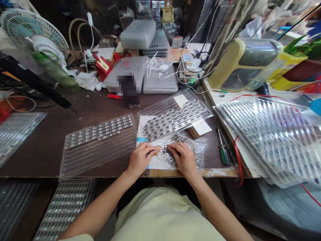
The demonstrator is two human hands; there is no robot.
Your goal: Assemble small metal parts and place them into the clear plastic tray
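Near six o'clock on the dark workbench (45,147), the left hand (139,159) seems to pinch a small part (155,150), while the right hand (183,158) curls over a heap of metal pieces (168,151) in a clear bag (199,157); light fingertips suit such work.

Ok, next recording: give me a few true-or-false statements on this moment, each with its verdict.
1. The right hand rests on a clear plastic bag of small metal parts. True.
2. The left hand grips a green-handled screwdriver. False: the screwdriver lies on the workbench, to the right of both hands.
3. A white desk fan stands at the far left. True.
4. The clear plastic tray left of the hands is empty. False: it holds rows of small metal parts.
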